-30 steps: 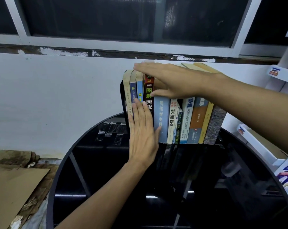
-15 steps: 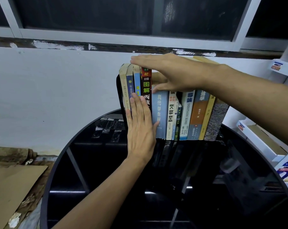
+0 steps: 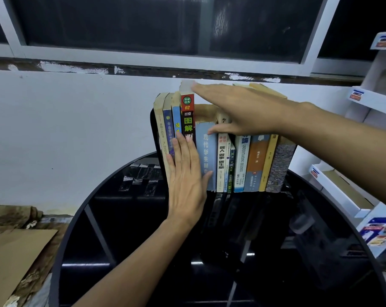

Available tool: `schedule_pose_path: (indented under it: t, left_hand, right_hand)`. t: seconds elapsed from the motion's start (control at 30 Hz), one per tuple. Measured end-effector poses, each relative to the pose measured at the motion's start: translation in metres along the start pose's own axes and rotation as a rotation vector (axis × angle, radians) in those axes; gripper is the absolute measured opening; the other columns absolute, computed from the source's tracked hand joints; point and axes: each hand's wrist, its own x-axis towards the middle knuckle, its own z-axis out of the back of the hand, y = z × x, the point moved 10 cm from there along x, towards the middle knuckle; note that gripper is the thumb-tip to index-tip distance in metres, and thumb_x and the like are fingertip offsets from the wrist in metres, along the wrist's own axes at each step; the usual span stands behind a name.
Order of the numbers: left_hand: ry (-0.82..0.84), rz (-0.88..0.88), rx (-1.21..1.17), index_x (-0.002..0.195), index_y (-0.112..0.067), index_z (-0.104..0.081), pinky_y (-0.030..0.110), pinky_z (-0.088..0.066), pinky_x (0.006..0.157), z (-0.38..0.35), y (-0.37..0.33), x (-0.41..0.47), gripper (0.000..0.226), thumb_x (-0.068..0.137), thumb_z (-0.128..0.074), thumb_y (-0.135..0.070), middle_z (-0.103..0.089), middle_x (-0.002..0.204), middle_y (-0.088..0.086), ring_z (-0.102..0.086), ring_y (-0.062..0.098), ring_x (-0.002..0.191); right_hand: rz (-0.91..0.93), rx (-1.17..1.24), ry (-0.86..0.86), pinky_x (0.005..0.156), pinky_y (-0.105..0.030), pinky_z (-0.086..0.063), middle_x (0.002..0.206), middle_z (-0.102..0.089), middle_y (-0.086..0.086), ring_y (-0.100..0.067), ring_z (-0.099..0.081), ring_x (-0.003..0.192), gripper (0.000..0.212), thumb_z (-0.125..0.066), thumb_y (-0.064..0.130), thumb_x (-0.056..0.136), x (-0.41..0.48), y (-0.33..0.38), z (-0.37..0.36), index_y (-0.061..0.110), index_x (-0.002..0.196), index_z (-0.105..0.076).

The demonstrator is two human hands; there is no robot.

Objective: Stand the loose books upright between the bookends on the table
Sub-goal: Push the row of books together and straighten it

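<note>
A row of several books (image 3: 240, 160) stands upright at the back of a round black glass table (image 3: 125, 218). A black bookend (image 3: 153, 131) closes the row's left end; the right bookend is hidden. My left hand (image 3: 185, 176) lies flat, fingers together, against the spines of the left books, beside the black and red book (image 3: 187, 116). My right hand (image 3: 238, 109) rests palm down across the tops of the books, its thumb on the pale blue book (image 3: 206, 156). The grey speckled book (image 3: 278, 167) at the right end leans slightly.
A white wall and a window sill stand right behind the books. White cardboard display shelves (image 3: 369, 100) with small boxes rise at the right. Brown cardboard (image 3: 14, 258) lies at the left of the table. Tape patches (image 3: 141, 173) stick to the glass.
Both hands keep their places on the books. The view has shifted slightly, and my right hand's fingertips have slid a little to the right along the book tops.
</note>
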Motion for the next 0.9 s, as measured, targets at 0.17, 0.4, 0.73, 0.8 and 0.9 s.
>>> schedule_pose_path:
  t: [0.17,0.4,0.73,0.8,0.9]
  left_hand:
    - [0.007,0.006,-0.027,0.157,-0.009,0.017,0.039,0.016,0.124,-0.001,-0.005,0.001,0.097,0.101,-0.057,-0.039,0.024,0.165,0.014,0.024,0.026,0.152]
    - [-0.038,0.018,0.023,0.156,-0.011,0.018,0.039,0.016,0.123,-0.002,-0.005,0.004,0.101,0.099,-0.060,-0.041,0.028,0.163,0.012,0.026,0.026,0.152]
    - [-0.066,0.032,0.029,0.158,-0.004,0.009,0.044,0.010,0.125,-0.006,-0.002,0.005,0.098,0.099,-0.059,-0.042,0.026,0.163,0.011,0.021,0.029,0.153]
    - [-0.064,0.044,0.031,0.158,-0.002,0.008,0.047,0.008,0.125,-0.007,-0.001,0.006,0.098,0.099,-0.059,-0.043,0.022,0.164,0.014,0.020,0.030,0.154]
    - [-0.066,0.050,0.037,0.158,-0.002,0.008,0.049,0.006,0.126,-0.006,0.000,0.006,0.099,0.099,-0.059,-0.044,0.018,0.166,0.018,0.019,0.031,0.154]
  right_hand:
    - [0.086,-0.054,-0.003,0.119,-0.050,-0.030,0.145,-0.057,0.001,-0.023,-0.054,0.130,0.065,-0.070,0.046,0.088,-0.009,0.003,-0.002,0.021,0.144,-0.047]
    - [0.130,-0.112,-0.027,0.119,-0.049,-0.030,0.142,-0.059,0.004,-0.015,-0.055,0.132,0.054,-0.067,0.045,0.090,-0.011,0.003,-0.007,0.023,0.139,-0.059]
    - [0.110,-0.087,-0.049,0.113,-0.044,-0.040,0.135,-0.064,0.002,-0.020,-0.061,0.126,0.050,-0.074,0.036,0.088,-0.007,0.001,-0.007,0.020,0.134,-0.064]
    - [0.109,-0.094,-0.057,0.108,-0.047,-0.044,0.135,-0.064,0.002,-0.020,-0.061,0.126,0.051,-0.075,0.036,0.087,-0.006,0.000,-0.008,0.021,0.134,-0.063]
    - [0.100,-0.092,-0.057,0.108,-0.047,-0.045,0.138,-0.062,0.004,-0.019,-0.059,0.128,0.052,-0.075,0.036,0.087,-0.005,-0.003,-0.010,0.022,0.136,-0.062]
